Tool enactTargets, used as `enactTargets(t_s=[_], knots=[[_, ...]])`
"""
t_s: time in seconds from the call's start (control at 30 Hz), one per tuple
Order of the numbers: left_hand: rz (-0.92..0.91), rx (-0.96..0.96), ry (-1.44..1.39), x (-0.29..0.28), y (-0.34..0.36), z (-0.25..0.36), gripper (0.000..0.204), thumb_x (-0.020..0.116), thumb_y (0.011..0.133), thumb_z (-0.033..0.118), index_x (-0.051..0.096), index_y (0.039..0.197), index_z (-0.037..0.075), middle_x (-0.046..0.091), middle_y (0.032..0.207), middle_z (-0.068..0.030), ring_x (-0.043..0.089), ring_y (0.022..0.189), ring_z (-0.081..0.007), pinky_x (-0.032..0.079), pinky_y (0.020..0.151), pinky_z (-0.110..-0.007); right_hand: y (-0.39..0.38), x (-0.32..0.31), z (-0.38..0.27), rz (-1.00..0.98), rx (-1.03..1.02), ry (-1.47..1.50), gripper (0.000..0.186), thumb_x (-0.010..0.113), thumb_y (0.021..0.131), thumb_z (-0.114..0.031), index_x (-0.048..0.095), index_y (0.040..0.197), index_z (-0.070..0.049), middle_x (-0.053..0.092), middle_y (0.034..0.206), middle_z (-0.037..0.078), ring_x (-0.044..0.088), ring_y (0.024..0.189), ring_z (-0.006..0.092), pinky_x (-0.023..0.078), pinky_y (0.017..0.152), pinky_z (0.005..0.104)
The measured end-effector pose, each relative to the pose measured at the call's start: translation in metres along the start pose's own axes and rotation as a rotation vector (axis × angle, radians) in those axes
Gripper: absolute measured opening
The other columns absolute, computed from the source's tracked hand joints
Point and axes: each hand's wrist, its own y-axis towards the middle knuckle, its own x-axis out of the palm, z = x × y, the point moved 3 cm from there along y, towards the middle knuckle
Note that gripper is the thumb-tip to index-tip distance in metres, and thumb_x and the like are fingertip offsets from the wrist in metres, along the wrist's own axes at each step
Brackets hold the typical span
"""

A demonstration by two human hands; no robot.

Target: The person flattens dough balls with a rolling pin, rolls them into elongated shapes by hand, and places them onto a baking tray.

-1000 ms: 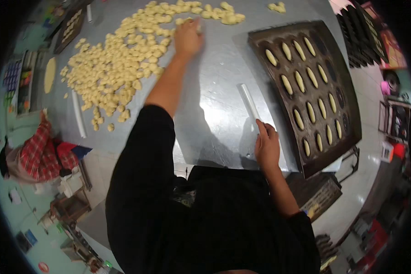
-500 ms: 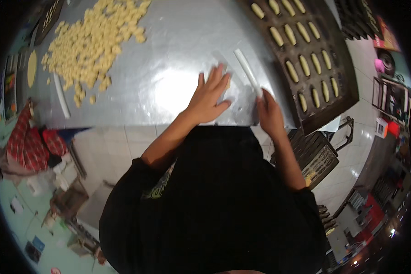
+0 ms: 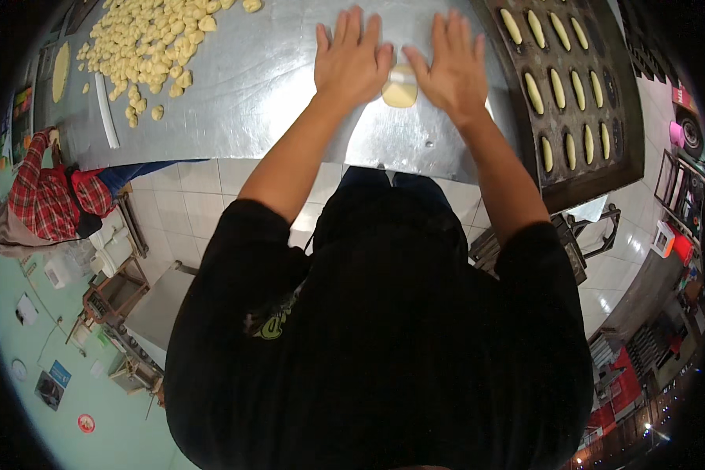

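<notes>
A small flattened piece of pale yellow dough [image 3: 399, 95] lies on the metal table [image 3: 266, 102] in front of me. Across it is a white rolling pin [image 3: 402, 75], mostly hidden under my palms. My left hand [image 3: 352, 66] lies flat over the pin's left part, fingers stretched forward. On the other side, my right hand [image 3: 456, 74] rests the same way, fingers spread and slightly blurred. Neither hand is wrapped round the pin.
A heap of dough pieces [image 3: 153, 47] covers the table's far left, with a second white rod [image 3: 106, 110] beside it. To the right, a dark baking tray [image 3: 556, 145] holds rows of long dough rolls. A person in a red checked shirt [image 3: 47, 196] is at the left.
My left hand has left the table surface and now lies on the rolling pin. My right hand has brought the pin left, turned it crosswise over the dough and opened flat.
</notes>
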Motion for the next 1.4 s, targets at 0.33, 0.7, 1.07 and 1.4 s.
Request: enactTargets(t_s=[0.33, 0.7, 1.07, 1.4], knots=[[-0.065, -0.164, -0.188, -0.022, -0.110, 0.037, 0.076, 0.058, 0.091, 0.043, 0.033, 0.147, -0.001, 0.028, 0.155, -0.0245, 0.026, 0.143, -0.0426, 0.012, 0.112, -0.065, -0.113, -0.031, -0.047, -0.061, -0.090, 0.065, 0.058, 0.062, 0.088, -0.030, 0.049, 0.139, -0.006, 0.050, 0.140, 0.015, 0.049, 0.124, 0.0337, 0.036, 0.106, 0.0510], [0.258, -0.046, -0.448, -0.011, -0.070, 0.001, 0.029, 0.069, 0.084, 0.022, 0.070, 0.111, 0.013, 0.068, 0.103, -0.0033, 0.060, 0.100, -0.0245, 0.041, 0.083, -0.039, -0.068, -0.036, -0.010, 0.367, -0.123, -0.062, 0.048, 0.063, 0.084, -0.009, 0.057, 0.132, -0.010, 0.064, 0.115, 0.010, 0.060, 0.098, 0.0335, 0.049, 0.087, 0.0423], [0.127, 0.008, -0.535, 0.004, -0.050, 0.002, 0.007, 0.072, 0.079, 0.017, 0.076, 0.085, 0.013, 0.067, 0.097, -0.0016, 0.060, 0.096, -0.0241, 0.044, 0.083, -0.038, -0.068, -0.002, -0.021, -0.057, -0.158, 0.388, 0.021, 0.064, 0.087, -0.014, 0.072, 0.107, -0.011, 0.066, 0.103, 0.008, 0.060, 0.099, 0.0300, 0.047, 0.087, 0.0414], [-0.180, 0.249, -0.101, -0.007, -0.091, 0.021, 0.082, 0.055, 0.085, 0.037, 0.023, 0.153, 0.002, 0.022, 0.160, -0.0177, 0.024, 0.147, -0.0343, 0.012, 0.116, -0.060, -0.098, -0.002, -0.042, -0.186, -0.151, 0.092, 0.070, 0.046, 0.097, -0.048, 0.033, 0.149, -0.004, 0.032, 0.156, 0.015, 0.029, 0.145, 0.0293, 0.016, 0.119, 0.0496]])
